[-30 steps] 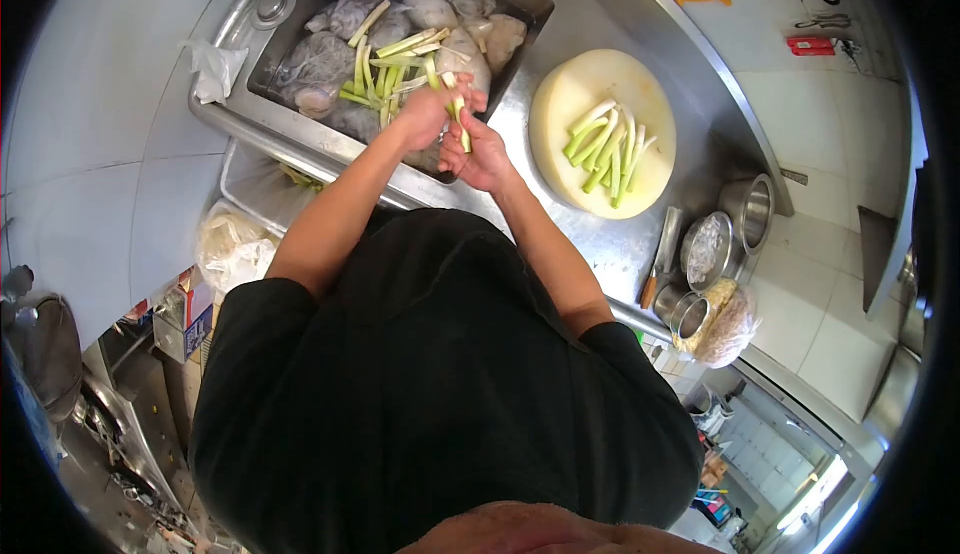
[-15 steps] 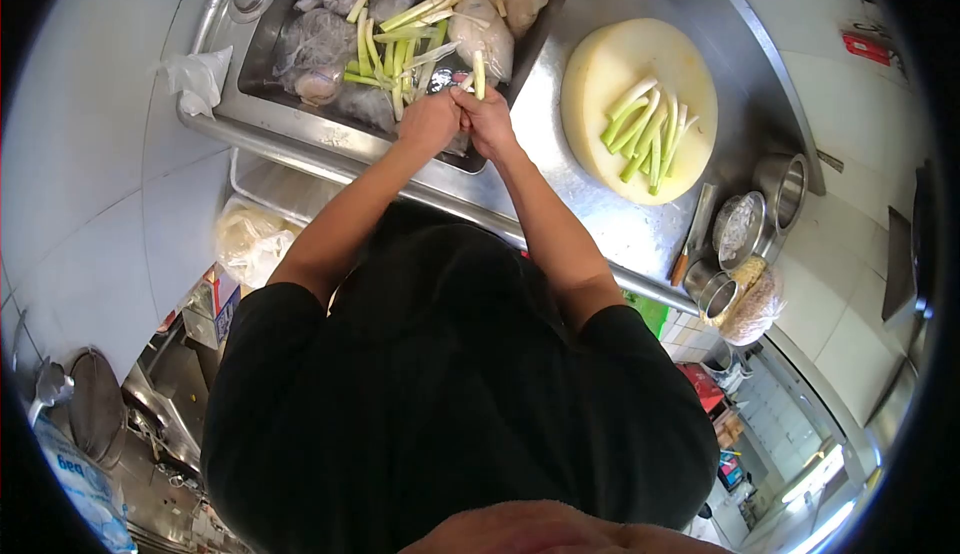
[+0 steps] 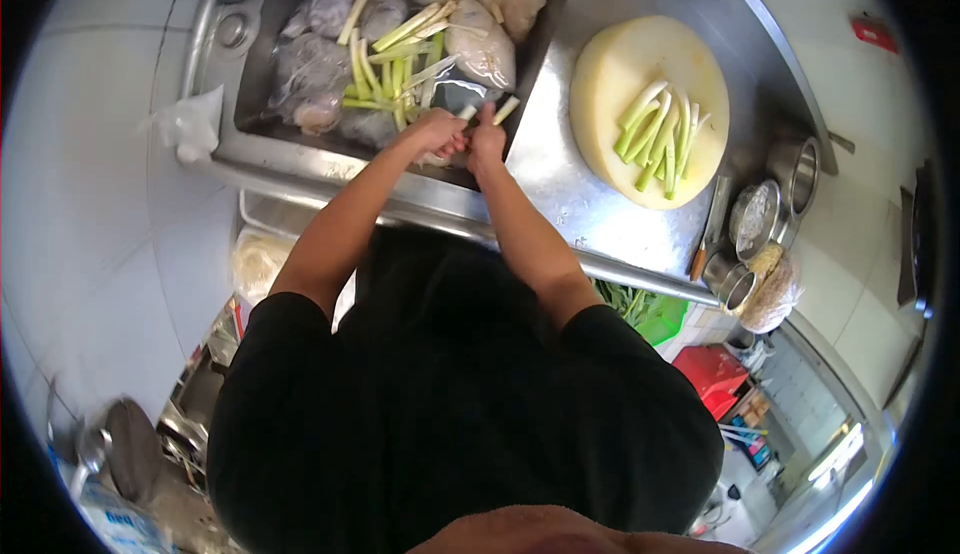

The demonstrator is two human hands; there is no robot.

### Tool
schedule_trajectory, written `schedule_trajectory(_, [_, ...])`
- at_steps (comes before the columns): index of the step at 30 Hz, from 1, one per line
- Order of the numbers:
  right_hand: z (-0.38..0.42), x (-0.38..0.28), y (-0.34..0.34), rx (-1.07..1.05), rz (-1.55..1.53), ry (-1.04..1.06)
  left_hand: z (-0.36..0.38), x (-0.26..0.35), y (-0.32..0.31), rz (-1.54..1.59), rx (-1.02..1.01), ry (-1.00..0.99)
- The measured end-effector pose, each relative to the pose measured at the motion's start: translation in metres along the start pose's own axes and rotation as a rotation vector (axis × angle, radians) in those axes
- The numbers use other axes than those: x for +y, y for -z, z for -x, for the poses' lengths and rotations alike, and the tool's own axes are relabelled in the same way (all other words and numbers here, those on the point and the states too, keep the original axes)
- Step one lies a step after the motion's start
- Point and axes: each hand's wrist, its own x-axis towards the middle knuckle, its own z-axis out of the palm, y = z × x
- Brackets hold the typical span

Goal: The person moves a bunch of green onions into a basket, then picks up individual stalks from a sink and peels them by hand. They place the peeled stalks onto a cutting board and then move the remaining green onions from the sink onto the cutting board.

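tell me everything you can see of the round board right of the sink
The round board is a thick, cream-coloured disc with a broad flat top and a yellowish side; whether it is wood or plastic I cannot tell. It lies flat on the steel counter. A loose bunch of green-and-white stalks rests on its top.

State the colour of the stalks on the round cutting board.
The stalks are green at one end, whitish at the other, seen in the head view.
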Motion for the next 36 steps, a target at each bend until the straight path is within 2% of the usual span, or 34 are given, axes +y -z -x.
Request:
schedule_trajectory(1, [-0.041,0.031,0.006,0.002,0.034,-0.061,-0.022,-0.006,0.007,-0.162,0.116,-0.087])
schedule_trajectory(2, [-0.067,0.058,0.006,0.168,0.168,0.054,-0.04,-0.008,0.012,-0.334,0.224,-0.101])
schedule_trajectory(3, [-0.121,0.105,0.016,0.258,0.488,0.038,-0.082,-0.053,0.013,-0.607,0.594,-0.557])
schedule_trajectory(4, [-0.071,0.076,0.007,0.125,0.341,0.163,-0.098,-0.063,0.021,-0.858,0.48,-0.504])
schedule_trajectory(5, [-0.089,0.09,0.014,0.064,0.547,0.192,-0.111,-0.071,0.028,-1.114,0.354,-0.48])
schedule_trajectory(6, [-0.105,0.094,0.02,0.067,0.606,0.144,-0.122,-0.078,0.035,-1.334,0.22,-0.49])
schedule_trajectory(7, [-0.112,0.096,0.025,0.06,0.673,0.088,-0.131,-0.086,0.039,-1.575,0.238,-0.477])
schedule_trajectory(8, [-0.09,0.083,0.014,0.159,0.587,0.254,-0.176,-0.127,0.053,-0.976,0.389,-0.493])
schedule_trajectory(10, [-0.003,-0.004,0.007,-0.076,0.313,-0.071,-0.085,-0.04,0.019,-0.333,0.419,-0.199])
schedule_trajectory(11, [-0.008,-0.002,0.014,-0.228,0.283,-0.103,-0.058,-0.021,0.014,-0.263,0.386,-0.121])
schedule_trajectory(13, [0.01,-0.016,0.015,-0.362,0.198,-0.103,-0.022,-0.002,0.002,-0.12,0.324,0.038])
schedule_trajectory(14, [0.023,-0.022,0.017,-0.429,0.159,-0.108,-0.015,-0.001,-0.007,0.063,0.292,-0.052])
schedule_trajectory(15, [0.048,-0.041,0.016,-0.404,0.097,-0.144,-0.01,-0.002,-0.017,0.248,0.259,-0.142])
schedule_trajectory(18, [0.037,-0.031,0.031,-0.526,0.165,0.067,-0.003,0.009,-0.053,0.866,0.11,-0.451])
schedule_trajectory(19, [0.051,-0.042,0.037,-0.42,0.534,0.345,0.024,0.033,-0.069,0.834,0.125,-0.405])
schedule_trajectory(20, [0.065,-0.057,0.049,-0.318,0.88,0.638,0.024,0.039,-0.083,0.935,0.113,-0.565])
schedule_trajectory(21, [0.061,-0.065,0.055,-0.282,0.854,0.738,0.021,0.049,-0.093,0.999,0.103,-0.593])
schedule_trajectory(22, [0.084,-0.093,0.058,-0.205,0.828,0.673,0.025,0.066,-0.104,0.972,0.085,-0.547])
schedule_trajectory(23, [0.097,-0.111,0.062,-0.293,0.637,0.754,0.026,0.075,-0.109,0.761,0.078,-0.583])
schedule_trajectory(24, [0.096,-0.123,0.073,-0.233,0.85,0.826,0.025,0.085,-0.111,0.545,0.059,-0.605])
schedule_trajectory(26, [0.126,-0.166,0.09,-0.17,1.024,0.651,0.024,0.105,-0.111,0.573,0.104,-0.741])
schedule_trajectory(27, [0.111,-0.171,0.113,-0.024,1.004,0.826,0.024,0.105,-0.101,0.657,0.077,-0.739])
schedule_trajectory(28, [0.095,-0.178,0.135,0.124,0.975,1.0,0.043,0.107,-0.084,0.526,0.186,-0.695])
schedule_trajectory(29, [0.105,-0.201,0.144,0.187,0.938,0.931,0.04,0.096,-0.06,0.402,0.304,-0.651])
schedule_trajectory(30, [0.114,-0.223,0.151,0.25,0.897,0.861,0.023,0.07,-0.029,0.363,0.362,-0.742])
schedule_trajectory(31, [0.096,-0.234,0.169,0.318,0.953,1.018,0.005,0.042,0.006,0.243,0.564,-0.622])
schedule_trajectory(32, [0.079,-0.24,0.185,0.39,1.005,1.175,-0.008,0.013,0.039,0.016,0.894,-0.619])
schedule_trajectory(33, [0.071,-0.245,0.191,0.422,1.083,1.156,0.015,0.013,0.061,-0.088,1.022,-0.487])
schedule_trajectory(35, [0.062,-0.252,0.196,0.486,1.241,1.114,-0.012,-0.024,0.119,-0.169,1.217,-0.346])
schedule_trajectory(36, [0.061,-0.253,0.194,0.502,1.224,1.096,-0.013,-0.026,0.129,-0.274,1.126,-0.258])
